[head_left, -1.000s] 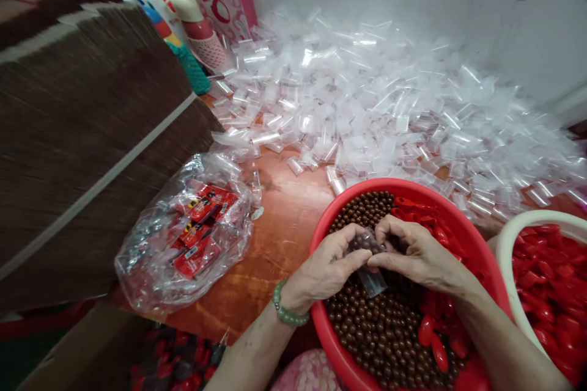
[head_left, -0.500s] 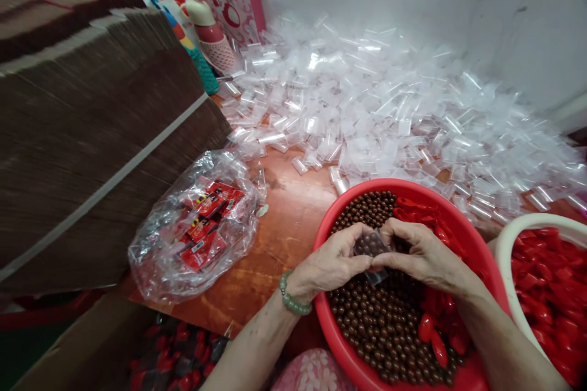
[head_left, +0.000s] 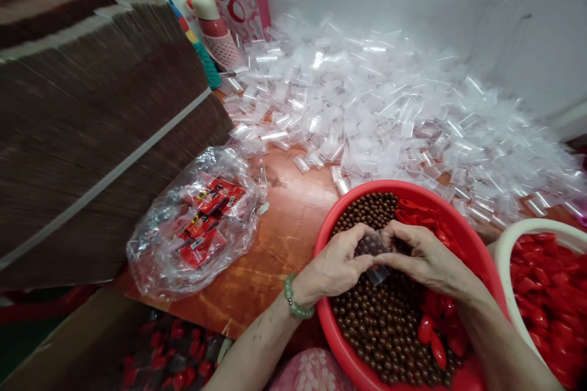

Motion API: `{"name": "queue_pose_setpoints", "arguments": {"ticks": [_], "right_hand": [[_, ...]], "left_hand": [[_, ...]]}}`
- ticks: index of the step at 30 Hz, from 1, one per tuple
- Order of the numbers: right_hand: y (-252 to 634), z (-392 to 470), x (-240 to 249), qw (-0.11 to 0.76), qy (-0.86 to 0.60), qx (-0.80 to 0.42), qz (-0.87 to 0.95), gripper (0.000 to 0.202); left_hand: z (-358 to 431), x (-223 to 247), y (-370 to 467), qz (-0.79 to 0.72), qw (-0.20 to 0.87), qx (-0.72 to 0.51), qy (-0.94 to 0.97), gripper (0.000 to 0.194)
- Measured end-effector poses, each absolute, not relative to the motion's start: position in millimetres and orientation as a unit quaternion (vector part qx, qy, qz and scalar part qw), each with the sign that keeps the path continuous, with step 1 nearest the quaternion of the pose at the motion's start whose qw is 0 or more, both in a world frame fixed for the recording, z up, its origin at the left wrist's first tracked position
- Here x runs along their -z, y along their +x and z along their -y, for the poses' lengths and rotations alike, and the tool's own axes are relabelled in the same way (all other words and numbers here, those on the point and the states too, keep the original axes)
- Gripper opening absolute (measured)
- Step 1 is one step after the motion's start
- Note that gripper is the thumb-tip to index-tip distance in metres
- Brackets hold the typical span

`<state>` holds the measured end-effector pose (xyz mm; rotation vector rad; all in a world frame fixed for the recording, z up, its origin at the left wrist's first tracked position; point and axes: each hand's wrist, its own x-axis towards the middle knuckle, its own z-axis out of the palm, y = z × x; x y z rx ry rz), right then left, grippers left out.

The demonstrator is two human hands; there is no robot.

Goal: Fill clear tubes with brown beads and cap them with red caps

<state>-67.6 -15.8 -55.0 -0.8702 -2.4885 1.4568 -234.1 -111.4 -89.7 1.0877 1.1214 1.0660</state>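
"Where is the little bag (head_left: 370,245)?"
"Over the red tub (head_left: 389,187), between two hands. The left hand (head_left: 335,266) pinches one side and the right hand (head_left: 422,255) pinches the other. Their thumbs meet in front."
"What's in it?"
"Round brown things, I think. The fingers cover so much that I can't count them."
"And under the hands?"
"Brown balls (head_left: 383,330) fill the tub, with red bits (head_left: 438,351) on the right. The right arm hides some, and the picture cuts off the tub's bottom edge."
"What's beside it?"
"A white tub (head_left: 503,263), cut off too, with more red stuff (head_left: 541,293)."
"And on the counter (head_left: 293,208)?"
"A big clear bag (head_left: 151,272) with red packs (head_left: 204,248). It's too shiny and small to read them. Behind the tub there's a heap of clear wraps (head_left: 367,98), too jumbled to tell apart."
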Motion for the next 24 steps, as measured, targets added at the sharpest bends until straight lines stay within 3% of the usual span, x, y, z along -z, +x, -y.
{"name": "queue_pose_setpoints", "arguments": {"ticks": [5, 9, 13, 19, 24], "right_hand": [[-65.7, 15.0, 55.5, 0.059, -0.283, -0.464, 0.838, 0.036], [-54.2, 19.9, 38.8, 0.043, -0.301, -0.493, 0.815, 0.018], [-32.7, 21.4, 21.8, 0.02, -0.276, -0.505, 0.818, 0.031], [-2.3, 13.7, 37.5, 0.011, -0.341, -0.38, 0.86, 0.021], [3.4, 22.8, 57.2, -0.099, -0.305, -0.241, 0.916, 0.015]], "left_hand": [[112.0, 88.6, -233.4, -0.499, 0.559, -0.464, 0.473, 0.01], [110.3, 86.3, -233.7, -0.487, 0.58, -0.492, 0.43, 0.015], [111.9, 81.9, -233.9, -0.456, 0.6, -0.555, 0.352, 0.017], [125.4, 70.8, -240.7, -0.378, 0.568, -0.633, 0.366, 0.013], [129.0, 66.1, -236.3, -0.411, 0.576, -0.604, 0.367, 0.01]]}}
